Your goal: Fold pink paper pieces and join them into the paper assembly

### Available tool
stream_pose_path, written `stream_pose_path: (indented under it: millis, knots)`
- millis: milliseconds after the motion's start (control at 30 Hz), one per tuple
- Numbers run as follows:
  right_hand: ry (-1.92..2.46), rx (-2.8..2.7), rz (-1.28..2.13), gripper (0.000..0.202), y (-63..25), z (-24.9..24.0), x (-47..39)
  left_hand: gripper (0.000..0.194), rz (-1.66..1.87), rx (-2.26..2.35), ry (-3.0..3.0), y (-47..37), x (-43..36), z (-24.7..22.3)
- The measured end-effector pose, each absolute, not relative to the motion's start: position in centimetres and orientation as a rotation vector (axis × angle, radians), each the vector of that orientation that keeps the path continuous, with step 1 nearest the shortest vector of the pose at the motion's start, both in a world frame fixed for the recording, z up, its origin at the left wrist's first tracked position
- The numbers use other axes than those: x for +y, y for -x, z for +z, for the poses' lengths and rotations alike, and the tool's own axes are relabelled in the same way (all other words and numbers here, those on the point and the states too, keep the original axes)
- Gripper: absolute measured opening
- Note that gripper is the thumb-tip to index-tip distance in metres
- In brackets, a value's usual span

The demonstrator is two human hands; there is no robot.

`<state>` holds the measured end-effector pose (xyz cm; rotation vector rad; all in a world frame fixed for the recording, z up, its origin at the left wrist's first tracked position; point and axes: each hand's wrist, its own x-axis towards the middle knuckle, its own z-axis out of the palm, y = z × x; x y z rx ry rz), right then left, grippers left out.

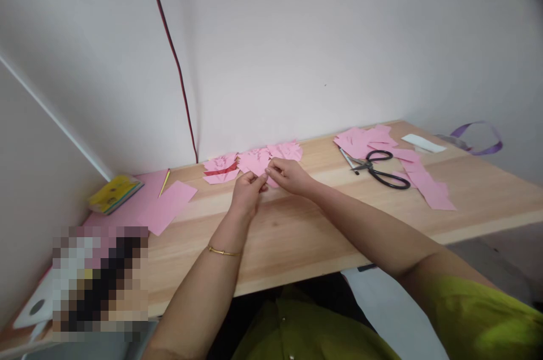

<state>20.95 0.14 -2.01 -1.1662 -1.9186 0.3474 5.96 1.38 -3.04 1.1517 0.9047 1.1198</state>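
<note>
My left hand and my right hand meet over the middle of the wooden table, fingertips pinched close together. Both hands are closed, and what lies between the fingertips is too small to make out. Just behind them, pink cut-paper pieces with slits and folds lie in a row along the wall. A dark red strip crosses the leftmost piece. Part of the pink paper right behind the fingers is hidden by my hands.
Black-handled scissors, a pen and pink scraps lie right. At left are pink sheets, a yellow pencil and a yellow packet. A dark red cable hangs down the wall.
</note>
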Motion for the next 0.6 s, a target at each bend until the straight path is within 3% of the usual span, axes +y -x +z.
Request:
stream_pose_path:
  millis: [600]
  knots:
    - [1.171, -1.969, 0.365, 0.024, -20.93, -1.95, 0.01, 0.029, 1.254, 0.844, -1.12, -5.56, 1.6, -2.57]
